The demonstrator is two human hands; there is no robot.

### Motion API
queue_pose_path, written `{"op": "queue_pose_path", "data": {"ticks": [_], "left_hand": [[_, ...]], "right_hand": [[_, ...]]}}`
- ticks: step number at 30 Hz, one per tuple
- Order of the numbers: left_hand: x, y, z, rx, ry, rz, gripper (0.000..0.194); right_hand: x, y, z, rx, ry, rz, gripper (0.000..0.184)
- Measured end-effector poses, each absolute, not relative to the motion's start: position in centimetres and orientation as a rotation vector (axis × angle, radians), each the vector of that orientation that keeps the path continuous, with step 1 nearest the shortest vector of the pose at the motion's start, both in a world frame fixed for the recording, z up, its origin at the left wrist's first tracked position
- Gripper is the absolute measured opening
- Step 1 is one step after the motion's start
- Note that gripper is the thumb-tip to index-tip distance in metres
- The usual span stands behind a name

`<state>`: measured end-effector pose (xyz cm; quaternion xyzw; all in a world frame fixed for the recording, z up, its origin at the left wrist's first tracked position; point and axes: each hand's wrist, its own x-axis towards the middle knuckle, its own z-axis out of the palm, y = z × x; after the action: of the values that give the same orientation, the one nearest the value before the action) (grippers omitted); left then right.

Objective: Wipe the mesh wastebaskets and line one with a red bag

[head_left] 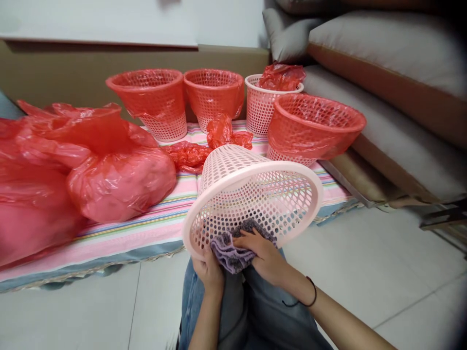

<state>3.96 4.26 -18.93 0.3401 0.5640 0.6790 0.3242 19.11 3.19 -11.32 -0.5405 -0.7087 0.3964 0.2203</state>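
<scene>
A pale pink perforated plastic basket (233,167) lies tipped on its side above my knees, its wide mouth facing me. My left hand (209,272) grips the lower left of its rim, the fingers partly hidden behind the rim and a cloth. With my right hand (264,255) I press a purple and grey cloth (233,253) against the inside wall near the lower rim. The fingers of that hand are bent over the cloth.
Red-lined baskets (160,124) stand on the striped cover (164,214), beside another basket (255,114) holding a crumpled red bag. Full red bags (120,180) lie at left. Loose red plastic (189,155) lies behind my basket. Large cushions (394,53) are stacked at right.
</scene>
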Motion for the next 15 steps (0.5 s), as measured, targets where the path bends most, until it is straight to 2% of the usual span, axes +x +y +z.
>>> {"op": "queue_pose_path", "data": {"ticks": [5, 11, 13, 15], "left_hand": [[3.7, 4.1, -19.6, 0.836, 1.457, 1.778, 0.059], [3.9, 4.2, -19.4, 0.838, 1.472, 1.761, 0.056], [4.0, 4.1, -18.8, 0.876, 1.497, 1.756, 0.056], [4.2, 4.0, -18.2, 0.933, 1.499, 1.742, 0.055]], "right_hand": [[19.0, 0.1, -10.4, -1.457, -1.832, 1.212, 0.064], [19.5, 0.3, -6.4, -1.214, -1.519, 1.480, 0.047], [20.1, 1.4, -5.2, -1.198, -1.505, 1.364, 0.048], [20.8, 2.8, -4.4, -1.203, -1.636, 1.060, 0.056]]}}
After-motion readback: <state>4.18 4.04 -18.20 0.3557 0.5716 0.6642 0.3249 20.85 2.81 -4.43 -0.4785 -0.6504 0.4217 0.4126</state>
